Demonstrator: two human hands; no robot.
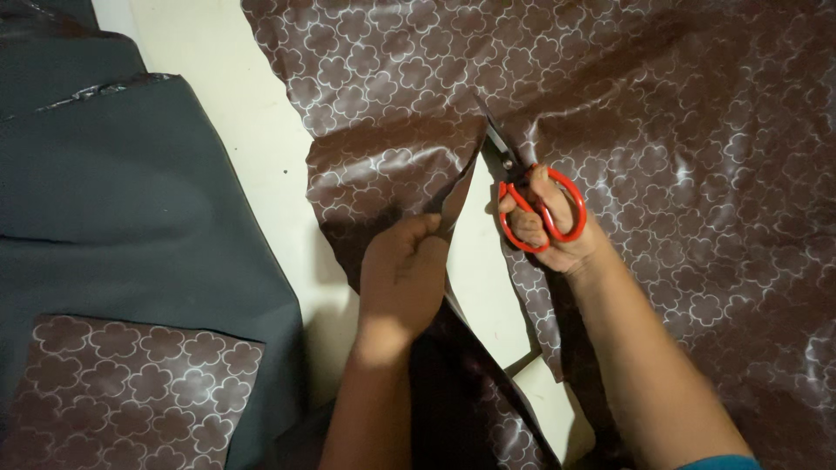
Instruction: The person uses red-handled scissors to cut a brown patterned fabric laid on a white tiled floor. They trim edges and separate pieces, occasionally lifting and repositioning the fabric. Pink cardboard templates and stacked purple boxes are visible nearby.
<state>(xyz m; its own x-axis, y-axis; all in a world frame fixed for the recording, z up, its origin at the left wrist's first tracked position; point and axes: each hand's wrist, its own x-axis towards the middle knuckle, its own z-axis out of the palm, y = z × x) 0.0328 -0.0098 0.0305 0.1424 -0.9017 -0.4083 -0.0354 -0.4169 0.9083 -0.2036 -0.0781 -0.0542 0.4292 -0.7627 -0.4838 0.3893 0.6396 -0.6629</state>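
- The right hand (549,228) holds red-handled scissors (533,202), fingers threaded through the loops; the blades point toward 11 o'clock into a slit in the fabric.
- The brown glossy cloth with a white clover-lattice print (679,130) covers the upper and right part of the view, spread on a pale table (235,104).
- The left hand (405,274) pinches the cut edge of the flap (392,170) (it curls up slightly along the slit), at 9 o'clock from the scissors.
- A dark grey sheet (131,218) lies at 9 o'clock, well apart from both hands.
- On it, at 7 o'clock, rests a separate rectangular piece of the same patterned cloth (131,392).
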